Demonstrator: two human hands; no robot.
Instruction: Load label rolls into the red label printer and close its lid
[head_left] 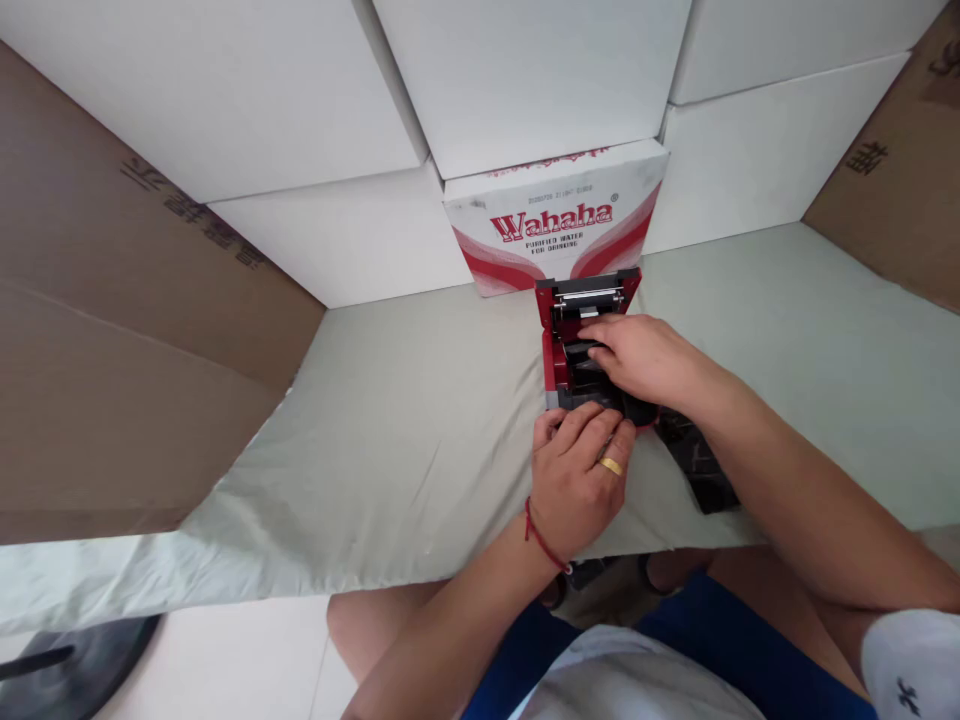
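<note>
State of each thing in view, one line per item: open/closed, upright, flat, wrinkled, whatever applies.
Red machine: open, lid raised
Left hand: on machine's front edge
Right hand: fingers inside machine
Printed carton: upright
White boxes: stacked
Cloth: wrinkled, hanging over the edge
Black plastic: lying on cloth, partly hidden

Both hands point(609, 420) on open red device point(551, 360), Wahaha box point(559, 220) behind.

Green cloth point(390, 430) wrinkled; white boxes point(525, 80) smooth, matt.
</note>
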